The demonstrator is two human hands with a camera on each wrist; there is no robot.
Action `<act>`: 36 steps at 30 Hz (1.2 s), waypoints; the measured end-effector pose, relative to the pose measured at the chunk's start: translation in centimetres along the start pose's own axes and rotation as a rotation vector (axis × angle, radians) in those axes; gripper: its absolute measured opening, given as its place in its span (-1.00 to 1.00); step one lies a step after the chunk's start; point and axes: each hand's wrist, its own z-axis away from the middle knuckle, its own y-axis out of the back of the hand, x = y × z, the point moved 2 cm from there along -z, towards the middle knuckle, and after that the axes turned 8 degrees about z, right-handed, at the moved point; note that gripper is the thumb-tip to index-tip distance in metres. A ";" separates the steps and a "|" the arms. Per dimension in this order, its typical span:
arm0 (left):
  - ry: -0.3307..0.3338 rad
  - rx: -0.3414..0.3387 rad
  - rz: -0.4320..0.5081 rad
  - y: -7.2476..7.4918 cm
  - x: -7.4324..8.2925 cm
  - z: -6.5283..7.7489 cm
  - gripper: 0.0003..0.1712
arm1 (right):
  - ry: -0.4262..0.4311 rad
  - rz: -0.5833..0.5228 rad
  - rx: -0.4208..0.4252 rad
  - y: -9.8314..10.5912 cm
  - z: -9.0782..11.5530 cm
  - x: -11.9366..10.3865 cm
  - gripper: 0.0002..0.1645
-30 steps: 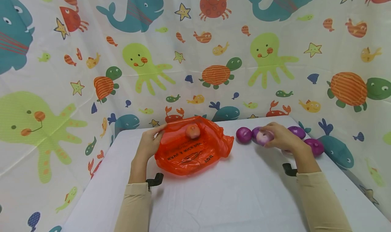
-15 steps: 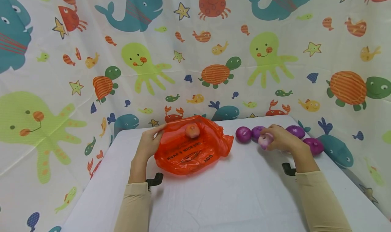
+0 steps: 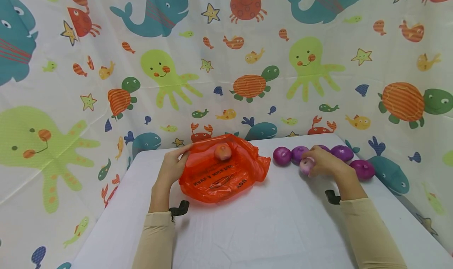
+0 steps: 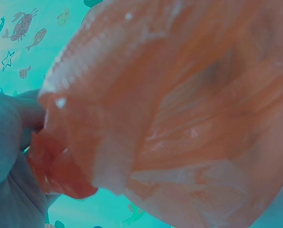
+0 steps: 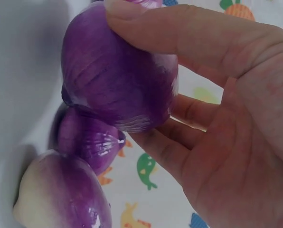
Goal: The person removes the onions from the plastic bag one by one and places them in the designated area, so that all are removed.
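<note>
My left hand (image 3: 172, 164) pinches the rim of a crinkled red plastic bag (image 3: 226, 182) and holds it raised, its mouth spread. In the left wrist view the bag (image 4: 217, 118) fills most of the picture beside the hand (image 4: 8, 156). A round, onion-like thing (image 3: 223, 152) shows inside the bag, tinted red. To the right, my right hand (image 3: 323, 163) grips a purple onion (image 3: 306, 166) with a pale end. The right wrist view has this onion (image 5: 117, 76) between thumb and fingers, with two more onions below, one purple (image 5: 87, 137), one half white (image 5: 61, 190).
Purple onions line the back right of the white table (image 3: 262, 229): one at the left end (image 3: 282, 156), another beside it (image 3: 298, 154), and others (image 3: 342, 153) past my right hand. The rightmost onion (image 3: 362, 169) sits near the table edge. A patterned sheet (image 3: 212, 64) hangs behind.
The onion in my right hand has tipped and moved slightly down, and the hand has shifted a little. An onion behind that hand shows more. My left hand and the bag stay put.
</note>
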 end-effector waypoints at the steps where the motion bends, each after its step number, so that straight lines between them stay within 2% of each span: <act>1: 0.000 -0.001 -0.001 0.0 0.0 0.0 -0.53 | -0.007 0.004 -0.004 0.0 0.0 0.0 -0.16; 7: 0.000 -0.004 -0.010 0.1 -0.1 -0.1 -0.52 | -0.045 0.012 -0.028 -0.4 -0.1 0.1 -0.18; 22: 0.003 0.000 -0.003 0.1 0.0 0.0 -0.53 | -0.059 0.045 -0.041 -0.6 -0.2 0.6 -0.16; 30: 0.003 -0.002 0.006 0.1 0.0 0.0 -0.52 | -0.074 0.097 -0.043 -0.7 0.1 0.4 -0.34; 36: 0.011 -0.002 -0.004 0.1 0.1 0.1 -0.52 | -0.071 0.091 -0.041 -0.6 0.2 0.4 -0.35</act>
